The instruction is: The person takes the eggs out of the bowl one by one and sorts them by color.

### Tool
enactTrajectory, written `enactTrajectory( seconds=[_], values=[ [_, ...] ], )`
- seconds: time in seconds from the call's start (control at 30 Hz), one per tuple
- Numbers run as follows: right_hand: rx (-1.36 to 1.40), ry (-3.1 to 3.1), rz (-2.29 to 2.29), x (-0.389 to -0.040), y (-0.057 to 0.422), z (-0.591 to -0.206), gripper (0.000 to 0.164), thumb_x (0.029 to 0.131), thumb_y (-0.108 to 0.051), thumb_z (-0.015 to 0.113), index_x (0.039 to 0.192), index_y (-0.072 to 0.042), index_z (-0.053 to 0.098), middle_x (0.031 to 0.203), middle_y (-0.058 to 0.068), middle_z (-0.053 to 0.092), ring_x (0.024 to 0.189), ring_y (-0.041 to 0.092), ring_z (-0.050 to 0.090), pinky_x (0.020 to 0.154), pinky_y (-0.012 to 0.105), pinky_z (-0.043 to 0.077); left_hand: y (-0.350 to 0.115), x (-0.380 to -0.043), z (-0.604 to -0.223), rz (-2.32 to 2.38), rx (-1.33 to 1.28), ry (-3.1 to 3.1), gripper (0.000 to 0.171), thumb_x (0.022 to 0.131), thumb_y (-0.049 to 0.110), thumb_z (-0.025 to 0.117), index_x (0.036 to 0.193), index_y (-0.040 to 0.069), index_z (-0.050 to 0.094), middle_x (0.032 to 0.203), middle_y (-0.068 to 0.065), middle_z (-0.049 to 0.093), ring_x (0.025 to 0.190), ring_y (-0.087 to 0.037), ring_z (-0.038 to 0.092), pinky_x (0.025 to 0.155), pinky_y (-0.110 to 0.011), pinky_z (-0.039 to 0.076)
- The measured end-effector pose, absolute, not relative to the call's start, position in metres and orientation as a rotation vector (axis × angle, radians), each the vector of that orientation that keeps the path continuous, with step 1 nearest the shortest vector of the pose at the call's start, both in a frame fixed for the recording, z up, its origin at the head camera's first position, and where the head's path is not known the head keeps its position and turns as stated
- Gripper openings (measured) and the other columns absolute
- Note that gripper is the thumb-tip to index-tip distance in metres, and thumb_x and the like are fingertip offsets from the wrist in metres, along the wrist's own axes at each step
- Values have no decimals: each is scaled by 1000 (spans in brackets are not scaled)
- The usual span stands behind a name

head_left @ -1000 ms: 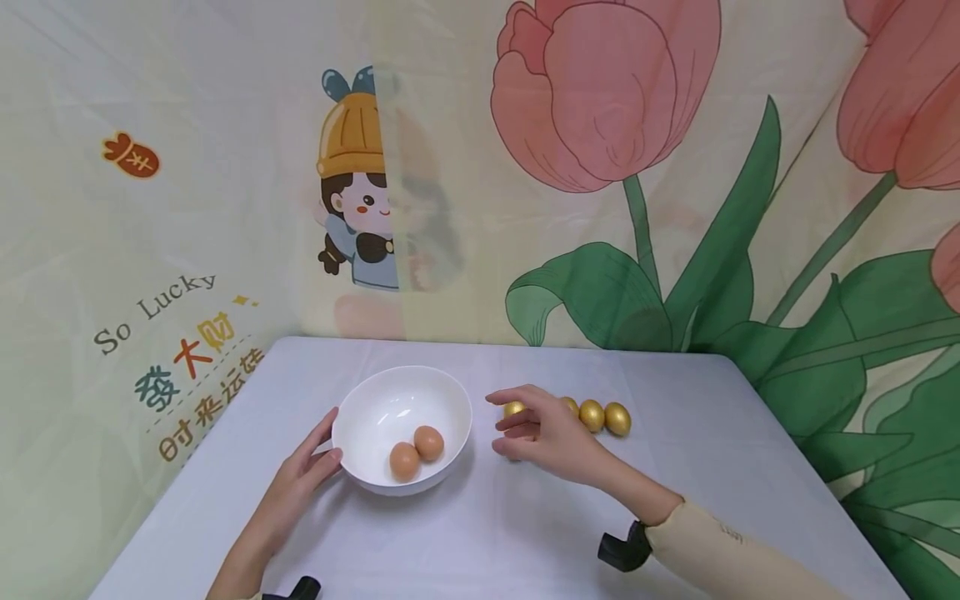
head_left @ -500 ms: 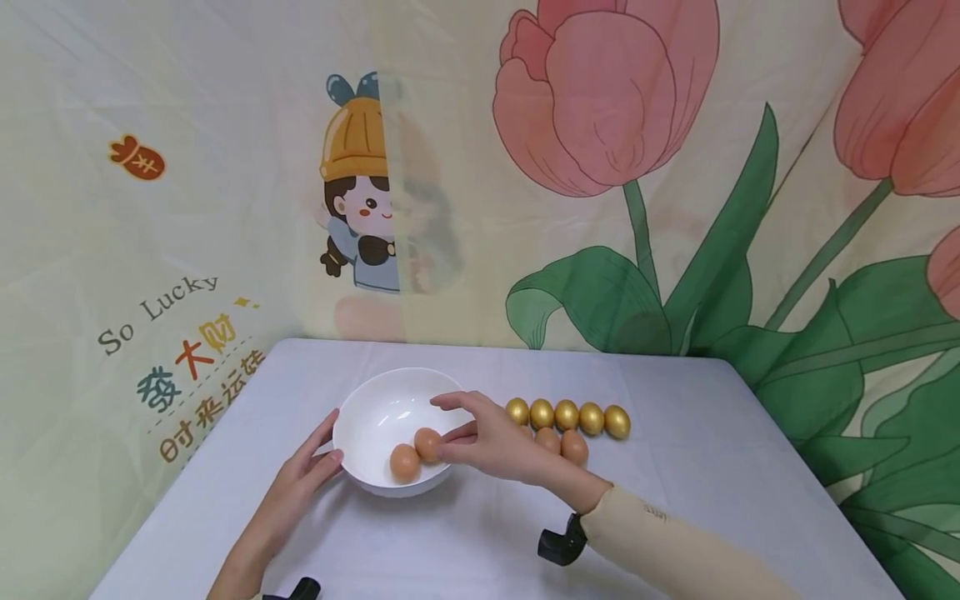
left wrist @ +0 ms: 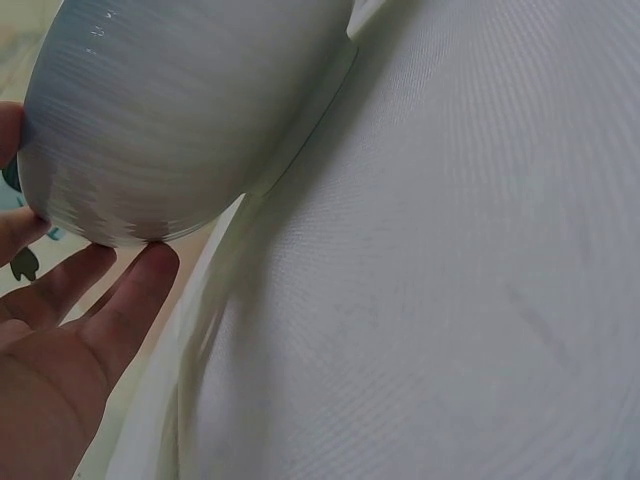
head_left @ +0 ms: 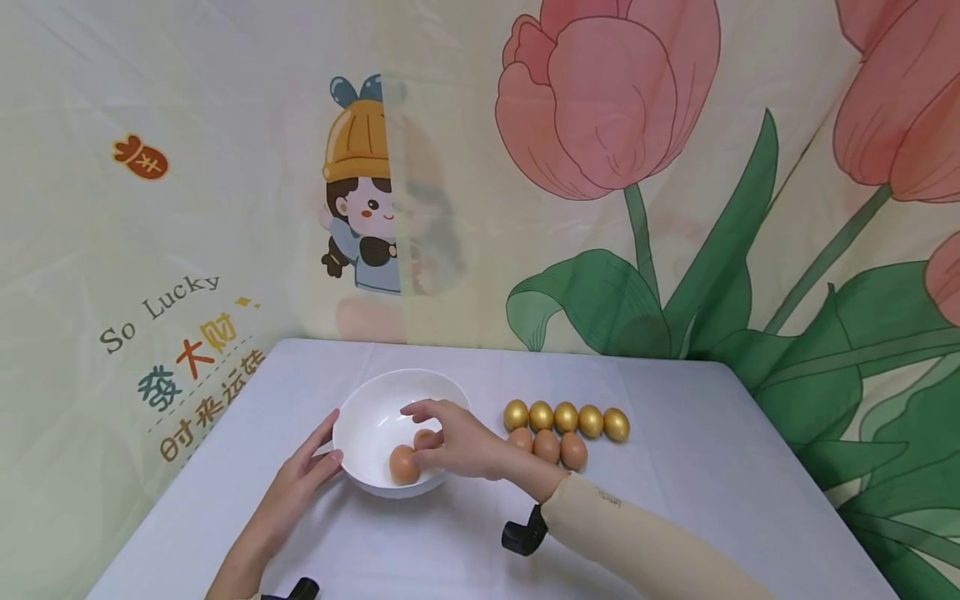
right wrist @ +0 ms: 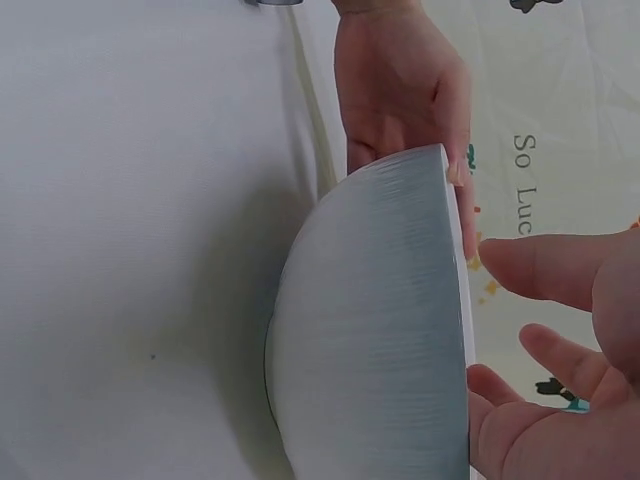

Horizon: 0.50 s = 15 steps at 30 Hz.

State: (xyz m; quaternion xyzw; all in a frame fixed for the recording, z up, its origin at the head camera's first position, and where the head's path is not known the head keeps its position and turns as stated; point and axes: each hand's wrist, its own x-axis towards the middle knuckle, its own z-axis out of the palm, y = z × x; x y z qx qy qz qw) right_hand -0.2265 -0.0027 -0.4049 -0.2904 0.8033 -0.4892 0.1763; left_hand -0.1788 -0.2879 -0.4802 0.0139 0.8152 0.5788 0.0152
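Note:
My left hand (head_left: 300, 475) touches the left side of a white bowl (head_left: 367, 400); its fairly straight fingertips and thumb lie at the rim, and in the left wrist view the fingers (left wrist: 145, 290) meet the bowl's outer wall. Two brown eggs lie inside: a front egg (head_left: 404, 465) and a rear egg (head_left: 424, 437), partly hidden by my right hand (head_left: 461, 442). That hand reaches over the bowl's right rim with thumb and fingers spread. Its thumb overlaps the front egg's edge; whether they touch I cannot tell. From the right wrist, the bowl's wall hides the eggs.
Right of the bowl, several gold eggs (head_left: 566, 417) stand in a row on the white tablecloth (head_left: 675, 500). Three brown eggs (head_left: 547, 447) line up in front of them, the leftmost partly covered by my right wrist. A printed curtain (head_left: 465, 167) hangs behind the table.
My right hand has moved left from beside the egg rows to over the bowl, uncovering the gold eggs and most of the brown row. My left hand stays at the bowl.

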Motion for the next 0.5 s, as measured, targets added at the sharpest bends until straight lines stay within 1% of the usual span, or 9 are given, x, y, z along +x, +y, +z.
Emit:
enactTrajectory(
  seconds=[0.1, 0.17, 0.27, 0.33, 0.43, 0.5],
  values=[
    [-826, 2301, -1324, -229, -8, -405, 63, 92, -4, 82, 149, -14, 59, 144, 15, 59, 105, 20, 72, 86, 22, 59, -287, -179, -480, 1806, 49, 2532, 71, 111, 36, 56, 172, 21, 21, 174, -20, 26, 147, -42, 48, 97, -11, 46],
    [-838, 2316, -1281, -231, -11, -406, 62, 92, -4, 82, 149, -15, 59, 144, 17, 59, 105, 21, 71, 88, 22, 58, -287, -179, -479, 1801, 46, 2537, 71, 111, 37, 55, 172, 22, 21, 174, -19, 26, 147, -41, 48, 99, -13, 47],
    [-849, 2326, -1235, -234, -17, -409, 63, 91, -4, 82, 149, -15, 59, 143, 17, 60, 106, 21, 71, 89, 22, 57, -288, -179, -478, 1781, 34, 2543, 71, 111, 39, 55, 172, 23, 21, 174, -17, 26, 147, -40, 48, 103, -18, 50],
    [-850, 2323, -1217, -236, -21, -411, 64, 91, -4, 83, 149, -15, 59, 142, 17, 61, 106, 19, 71, 89, 22, 56, -288, -179, -478, 1772, 23, 2544, 72, 111, 41, 55, 172, 24, 21, 174, -17, 27, 147, -40, 48, 106, -25, 51],
    [-857, 2312, -1202, -237, -29, -414, 65, 90, -4, 84, 149, -12, 59, 140, 17, 62, 103, 15, 73, 87, 21, 56, -288, -178, -478, 1759, 9, 2540, 72, 111, 43, 55, 172, 25, 21, 173, -16, 29, 147, -40, 49, 109, -29, 51],
    [-865, 2320, -1180, -237, -35, -416, 64, 90, -4, 84, 149, -11, 59, 139, 16, 63, 100, 13, 73, 87, 19, 56, -289, -178, -478, 1746, 4, 2545, 73, 111, 44, 55, 172, 25, 20, 173, -16, 29, 147, -40, 49, 107, -24, 50]
  ],
)
